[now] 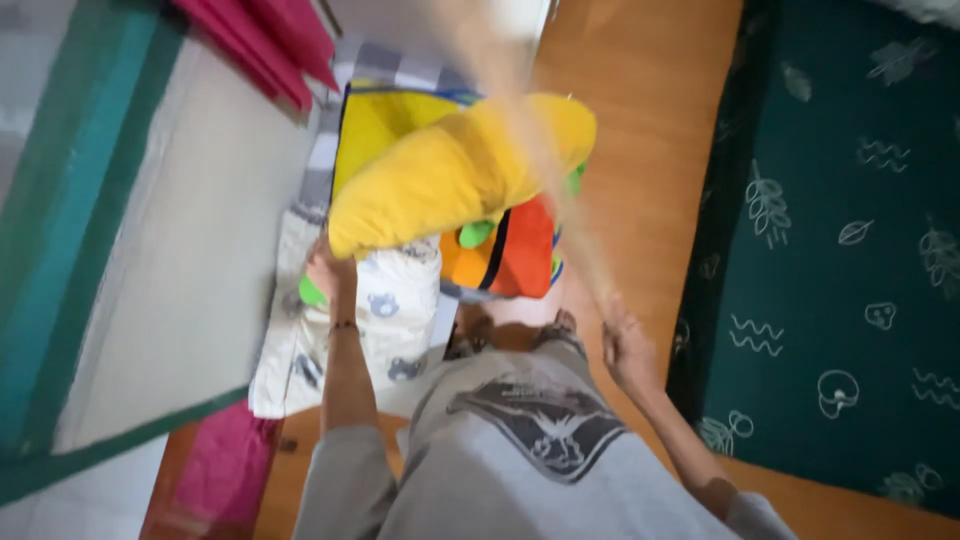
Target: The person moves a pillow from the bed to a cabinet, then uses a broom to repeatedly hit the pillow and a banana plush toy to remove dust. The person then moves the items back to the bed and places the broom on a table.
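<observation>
My left hand (328, 272) grips the lower end of a big yellow plush toy (450, 170) with green parts, held over a pile of cushions. Under it lie an orange and red cushion (510, 255) and a white cloth with small animal prints (385, 315). My right hand (625, 345) is closed around a long pale stick (545, 160), blurred from motion, that slants up to the top of the view. I wear a grey shirt with a dark print.
A cream mat with a teal border (150, 250) lies on the left. A dark green rug with leaf patterns (850, 250) covers the right. Wooden floor (650, 150) runs between them. Pink fabric (270, 40) sits at the top left, more pink cloth (225, 470) at the bottom left.
</observation>
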